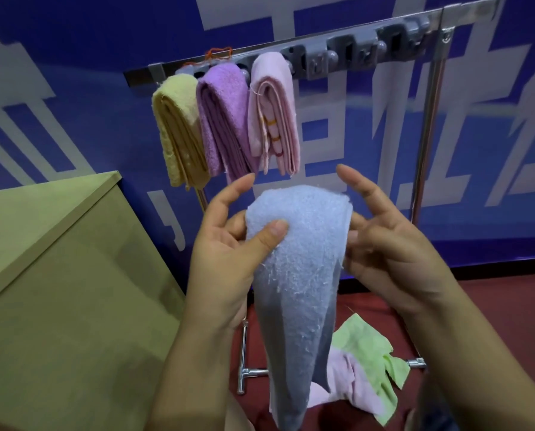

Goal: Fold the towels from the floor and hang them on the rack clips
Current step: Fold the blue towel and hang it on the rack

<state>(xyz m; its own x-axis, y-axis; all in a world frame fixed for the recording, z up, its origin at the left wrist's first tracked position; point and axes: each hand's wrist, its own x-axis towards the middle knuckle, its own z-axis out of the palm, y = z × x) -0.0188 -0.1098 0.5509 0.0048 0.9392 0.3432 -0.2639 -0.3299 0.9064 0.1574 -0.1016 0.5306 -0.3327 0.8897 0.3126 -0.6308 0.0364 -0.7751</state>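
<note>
We hold a folded light-blue towel (pixel 294 275) up in front of us with both hands, its folded top edge level with our fingers and its long tail hanging down between our forearms. Our left hand (pixel 225 253) grips its left edge, thumb pressed on the front face and the other fingers (pixel 229 197) behind, the index raised above the fold. Our right hand (pixel 390 244) holds the right edge from the side, fingers curled in against the cloth and the index finger lifted free.

Below, on the red floor (pixel 477 300), a green cloth (pixel 372 353) and a pink cloth (pixel 350 384) lie crumpled together by the rack's metal foot (pixel 247 373). A tan box (pixel 58 275) stands to our left.

Farther off, the rack bar (pixel 322 48) carries grey clips (pixel 362 48). Three folded towels hang at its left end, side by side and touching: yellow (pixel 179 132), purple (pixel 222 119), pink (pixel 272 113). Behind is a blue wall (pixel 73 73).
</note>
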